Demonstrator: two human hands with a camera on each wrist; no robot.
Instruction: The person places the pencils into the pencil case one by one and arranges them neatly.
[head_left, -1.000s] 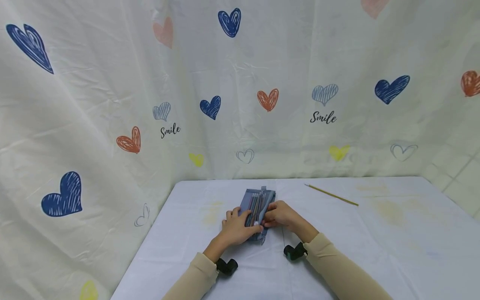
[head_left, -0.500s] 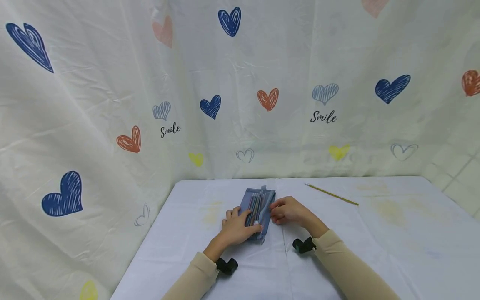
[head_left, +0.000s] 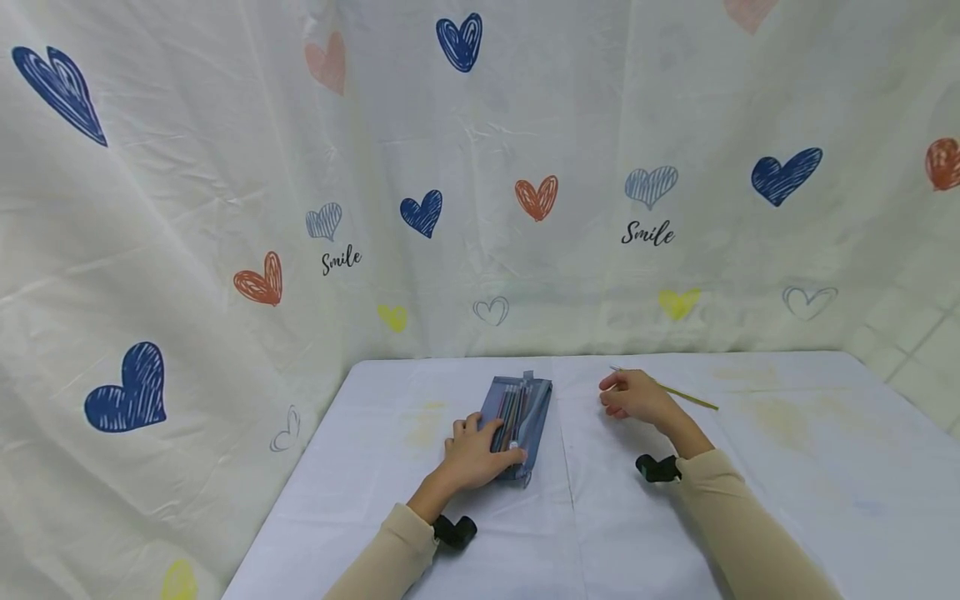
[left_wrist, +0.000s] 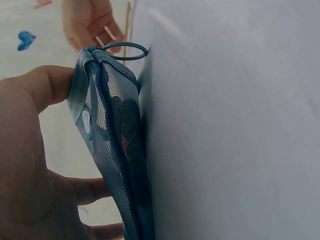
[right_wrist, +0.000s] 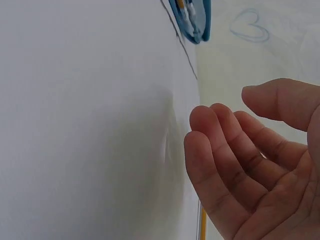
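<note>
A blue mesh pencil case (head_left: 536,417) lies on the white table, with several pencils (head_left: 513,404) showing through its top. My left hand (head_left: 472,458) rests on the case's near left part, its thumb laid across the near end and its fingers spread over the left side. In the left wrist view, the thumb and fingers touch the case's upper face (left_wrist: 105,130), and a zipper runs along its side. My right hand (head_left: 637,396) hovers over the table, holding nothing, its fingers (right_wrist: 225,165) gently bent. Behind it lies a yellow pencil (head_left: 697,401), partly hidden by the hand.
A white cloth covers the table (head_left: 787,500), marked with faint yellow stains. A white curtain (head_left: 570,108) printed with hearts hangs behind it. Black wrist cameras (head_left: 455,533) sit at both wrists.
My right hand has left the right side of the pencil case and moved right and away, to the yellow pencil's near side. The left hand and the case have stayed in place.
</note>
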